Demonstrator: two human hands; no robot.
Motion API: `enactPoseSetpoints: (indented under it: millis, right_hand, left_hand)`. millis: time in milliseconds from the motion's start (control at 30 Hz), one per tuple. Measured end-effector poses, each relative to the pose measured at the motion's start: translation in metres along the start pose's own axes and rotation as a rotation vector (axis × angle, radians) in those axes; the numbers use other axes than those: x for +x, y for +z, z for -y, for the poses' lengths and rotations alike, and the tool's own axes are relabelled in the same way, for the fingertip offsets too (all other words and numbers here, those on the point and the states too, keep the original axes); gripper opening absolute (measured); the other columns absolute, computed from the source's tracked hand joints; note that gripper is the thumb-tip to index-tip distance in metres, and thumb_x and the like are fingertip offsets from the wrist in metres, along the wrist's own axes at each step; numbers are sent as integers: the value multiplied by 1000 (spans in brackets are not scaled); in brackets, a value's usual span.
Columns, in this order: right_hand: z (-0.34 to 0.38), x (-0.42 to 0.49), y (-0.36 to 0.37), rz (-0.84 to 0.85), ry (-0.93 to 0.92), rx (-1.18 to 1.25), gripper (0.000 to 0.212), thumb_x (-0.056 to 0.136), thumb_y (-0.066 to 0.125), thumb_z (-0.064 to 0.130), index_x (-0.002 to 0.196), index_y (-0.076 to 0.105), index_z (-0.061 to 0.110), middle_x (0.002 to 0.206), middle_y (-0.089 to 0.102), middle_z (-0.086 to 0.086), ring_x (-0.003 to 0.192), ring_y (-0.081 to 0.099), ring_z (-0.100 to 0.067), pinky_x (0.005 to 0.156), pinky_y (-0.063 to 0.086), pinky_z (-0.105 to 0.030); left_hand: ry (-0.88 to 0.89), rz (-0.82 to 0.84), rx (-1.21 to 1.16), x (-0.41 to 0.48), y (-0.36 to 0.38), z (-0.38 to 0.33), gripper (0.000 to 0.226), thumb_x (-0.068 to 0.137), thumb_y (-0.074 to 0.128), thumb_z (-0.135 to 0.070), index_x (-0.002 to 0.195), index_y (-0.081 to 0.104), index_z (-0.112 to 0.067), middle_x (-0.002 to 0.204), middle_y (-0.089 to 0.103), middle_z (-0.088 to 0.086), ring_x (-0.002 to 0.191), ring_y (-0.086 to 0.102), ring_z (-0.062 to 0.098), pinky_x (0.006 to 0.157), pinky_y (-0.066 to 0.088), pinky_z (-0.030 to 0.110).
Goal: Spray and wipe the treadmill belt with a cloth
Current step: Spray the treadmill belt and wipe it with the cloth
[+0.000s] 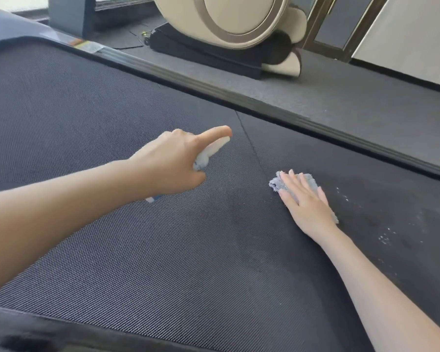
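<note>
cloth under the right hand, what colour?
Light grey-blue, fuzzy cloth, pressed flat on the dark treadmill belt by the right hand. Head view shows it.

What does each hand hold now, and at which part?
The left hand grips a white spray bottle around its head, index finger on top. The right hand grips nothing; it presses flat on the grey cloth.

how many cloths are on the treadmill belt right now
1. A grey cloth lies flat on the treadmill belt under the right hand, right of the belt seam. The left hand holds a spray bottle, not a cloth. None hidden that I can see.
</note>
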State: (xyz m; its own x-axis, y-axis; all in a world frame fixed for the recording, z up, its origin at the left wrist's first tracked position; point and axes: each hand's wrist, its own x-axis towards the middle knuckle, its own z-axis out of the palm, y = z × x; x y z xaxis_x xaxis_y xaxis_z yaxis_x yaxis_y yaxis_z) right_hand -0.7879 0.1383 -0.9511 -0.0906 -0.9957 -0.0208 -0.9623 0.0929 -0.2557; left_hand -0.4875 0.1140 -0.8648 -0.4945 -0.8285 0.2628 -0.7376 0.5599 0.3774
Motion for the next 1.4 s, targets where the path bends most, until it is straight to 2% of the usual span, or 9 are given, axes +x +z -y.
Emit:
enactPoseSetpoints:
  millis: [167,300,567,933,1067,1167,1233,1300,1400]
  right_hand:
    - [-2,1,1,2,-5,-2,47,98,20,50,145,17,49,157,7,20,144,-4,2,118,-5,-39]
    - [-2,1,2,-3,-4,-9,46,98,20,51,144,17,49,157,6,21,144,-4,2,118,-5,-38]
    - [-2,0,1,-3,-6,-8,46,98,21,50,144,16,50,157,7,21,143,-4,3,118,-6,-38]
    - [26,27,-7,25,21,38,46,101,21,38,147,24,37,159,12,9,146,1,-9,118,0,-41]
    - [82,41,-7,73,-116,73,44,103,20,34,147,28,34,158,16,5,146,6,-14,116,3,-37]
    - [112,16,11,120,-398,105,47,101,21,40,146,29,30,157,22,2,146,9,-13,118,4,-44]
    - [114,-15,16,142,-530,153,44,102,28,39,146,27,36,156,19,9,146,3,-6,119,-3,-36]
    - [105,-37,16,146,-569,79,48,100,29,44,147,19,42,156,8,19,143,-7,3,117,-10,-28]
    - [99,-43,12,111,-536,-20,57,93,20,58,147,11,46,156,1,25,140,-13,9,116,-11,-30]
  left_hand:
    - [-68,-65,47,-5,12,10,75,76,56,-18,134,20,-49,81,58,-4,79,59,34,76,52,44]
    - [-103,-136,52,-8,7,18,72,75,56,-19,133,22,-45,86,59,-2,81,58,35,75,51,44]
    - [-153,-181,50,10,-9,17,73,74,57,-15,133,27,-46,64,41,-15,69,48,31,68,50,38]
    - [-172,-198,2,-13,-28,21,75,73,59,-18,131,23,-48,78,56,6,75,53,36,73,50,42]
    - [-176,-204,6,-22,-34,19,76,73,60,-14,134,27,-45,66,52,-3,68,52,34,69,46,36]
    - [-192,-220,11,-24,-39,19,75,74,62,-10,139,33,-36,59,45,-14,56,45,18,61,34,29]
    - [-194,-234,12,-24,-41,20,75,74,63,-8,140,35,-32,56,43,-15,54,42,6,51,31,25]
    - [-200,-220,-5,-24,-39,21,76,75,63,-9,141,34,-33,56,45,-12,55,44,5,50,31,19]
    - [-201,-189,-15,-25,-35,24,77,75,63,-12,142,31,-36,58,48,-5,55,48,15,54,34,27]
